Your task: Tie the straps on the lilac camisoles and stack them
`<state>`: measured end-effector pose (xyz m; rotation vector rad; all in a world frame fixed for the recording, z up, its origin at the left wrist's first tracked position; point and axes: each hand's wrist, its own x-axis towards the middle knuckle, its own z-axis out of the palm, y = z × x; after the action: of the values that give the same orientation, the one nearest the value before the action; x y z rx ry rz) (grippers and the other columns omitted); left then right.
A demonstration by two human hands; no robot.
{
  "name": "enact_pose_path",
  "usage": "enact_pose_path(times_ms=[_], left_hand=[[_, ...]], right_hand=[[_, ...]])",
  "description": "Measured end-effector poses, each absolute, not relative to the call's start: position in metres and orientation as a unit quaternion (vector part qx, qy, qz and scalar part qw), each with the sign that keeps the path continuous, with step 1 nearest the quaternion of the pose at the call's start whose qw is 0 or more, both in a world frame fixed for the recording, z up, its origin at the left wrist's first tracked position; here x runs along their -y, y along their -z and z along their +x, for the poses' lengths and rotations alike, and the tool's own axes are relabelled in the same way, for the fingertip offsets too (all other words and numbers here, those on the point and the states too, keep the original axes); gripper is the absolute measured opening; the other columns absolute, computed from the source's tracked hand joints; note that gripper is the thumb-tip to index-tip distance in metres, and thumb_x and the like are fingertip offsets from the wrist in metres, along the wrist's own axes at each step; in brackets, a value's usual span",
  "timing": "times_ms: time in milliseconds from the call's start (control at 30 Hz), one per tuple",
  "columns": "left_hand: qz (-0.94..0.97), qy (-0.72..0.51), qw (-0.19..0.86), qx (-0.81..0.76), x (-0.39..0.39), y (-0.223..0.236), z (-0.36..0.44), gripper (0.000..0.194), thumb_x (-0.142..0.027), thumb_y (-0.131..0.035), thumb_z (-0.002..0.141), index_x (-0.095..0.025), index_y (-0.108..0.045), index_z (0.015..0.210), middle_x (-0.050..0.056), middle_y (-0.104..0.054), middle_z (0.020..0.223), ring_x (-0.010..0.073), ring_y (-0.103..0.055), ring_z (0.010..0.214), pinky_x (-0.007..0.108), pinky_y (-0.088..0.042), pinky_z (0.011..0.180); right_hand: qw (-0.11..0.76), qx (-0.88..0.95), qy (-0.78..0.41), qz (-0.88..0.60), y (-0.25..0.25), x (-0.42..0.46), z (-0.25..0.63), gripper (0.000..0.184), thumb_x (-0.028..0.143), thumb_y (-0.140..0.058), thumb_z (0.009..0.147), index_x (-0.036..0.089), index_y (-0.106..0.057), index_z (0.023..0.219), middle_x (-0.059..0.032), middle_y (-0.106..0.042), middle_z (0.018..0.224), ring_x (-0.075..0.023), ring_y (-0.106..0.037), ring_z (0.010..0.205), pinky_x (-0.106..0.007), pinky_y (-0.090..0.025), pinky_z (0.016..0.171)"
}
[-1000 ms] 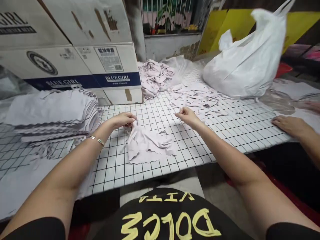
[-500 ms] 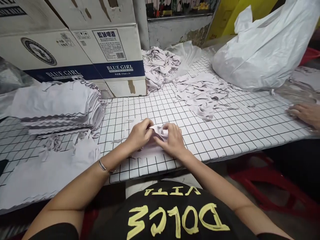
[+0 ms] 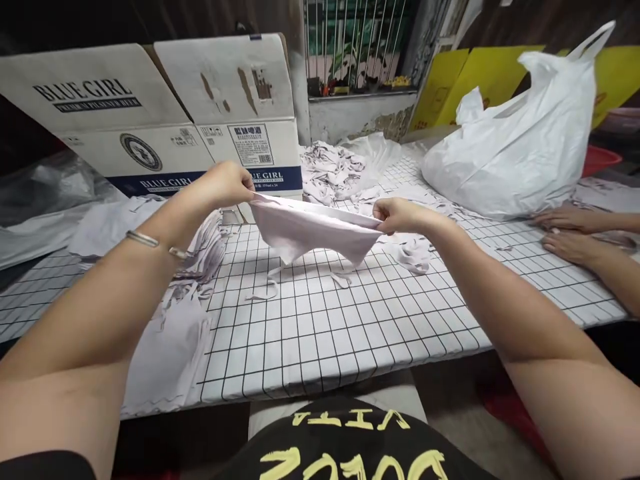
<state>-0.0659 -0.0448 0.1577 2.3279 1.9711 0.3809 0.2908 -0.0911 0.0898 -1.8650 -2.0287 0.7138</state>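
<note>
A pale lilac garment piece (image 3: 317,230) with thin straps hangs stretched above the table, its edge taut between my two hands. My left hand (image 3: 231,183) pinches its left corner in front of the white carton. At the opposite corner my right hand (image 3: 397,215) grips it between thumb and fingers. The straps dangle toward the checked tabletop (image 3: 320,340). Left of the garment, partly behind my left arm, lies a stack of similar pieces (image 3: 205,250). More flat pieces (image 3: 165,353) lie nearer the front edge.
A large white carton (image 3: 210,143) stands at the back left. Crumpled lilac pieces (image 3: 333,170) lie beside it, with more loose ones (image 3: 413,253) behind my right hand. A full white plastic bag (image 3: 505,160) sits back right. A co-worker's hands (image 3: 570,233) rest on the table at right.
Half a second ago my hands were together low on the table, gathering the garment. Now both are raised and spread apart, with the garment lifted and stretched between them.
</note>
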Motion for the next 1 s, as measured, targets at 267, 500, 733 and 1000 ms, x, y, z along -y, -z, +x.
enact_pose_path(times_ms=[267,500,733,1000], left_hand=[[0.749,-0.179,0.038,-0.637,0.030,-0.206,-0.045,0.022,-0.019,-0.066,0.074,-0.005,-0.071,0.091,0.002,-0.061,0.073,0.0111,-0.050,0.068,0.025,-0.044,0.071],[0.808,-0.084,0.144,-0.565,0.142,-0.059,-0.046,0.015,-0.014,-0.055,0.075,-0.016,-0.069,0.080,0.006,-0.067,0.082,0.0183,-0.057,0.073,0.029,-0.044,0.067],[0.780,-0.157,0.158,-0.586,0.196,0.036,-0.028,0.010,-0.015,-0.045,0.080,-0.019,-0.055,0.081,0.006,-0.062,0.086,0.0212,-0.058,0.080,0.032,-0.043,0.070],[0.803,-0.223,0.039,-0.552,0.188,0.003,-0.019,0.021,-0.007,-0.044,0.075,-0.021,-0.049,0.090,0.008,-0.063,0.087,0.0255,-0.059,0.085,0.038,-0.041,0.078]], right_hand=[[0.206,0.676,-0.121,-0.697,-0.149,0.044,0.304,0.015,0.027,-0.073,0.075,0.014,-0.064,0.074,-0.0026,-0.060,0.060,-0.0110,-0.052,0.054,-0.025,-0.039,0.054],[0.045,0.724,-0.055,-0.686,-0.026,0.143,0.310,0.023,0.032,-0.052,0.089,0.016,-0.068,0.089,-0.0106,-0.068,0.089,-0.0222,-0.058,0.078,-0.033,-0.040,0.068],[0.194,0.769,-0.038,-0.608,0.074,0.217,0.219,0.062,0.063,-0.066,0.071,0.022,-0.056,0.117,-0.0123,-0.056,0.119,-0.0316,-0.048,0.107,-0.045,-0.035,0.093],[0.199,0.751,0.063,-0.627,0.046,0.183,0.180,0.032,0.021,-0.054,0.079,0.020,-0.055,0.111,-0.0128,-0.060,0.105,-0.0293,-0.048,0.095,-0.041,-0.033,0.082]])
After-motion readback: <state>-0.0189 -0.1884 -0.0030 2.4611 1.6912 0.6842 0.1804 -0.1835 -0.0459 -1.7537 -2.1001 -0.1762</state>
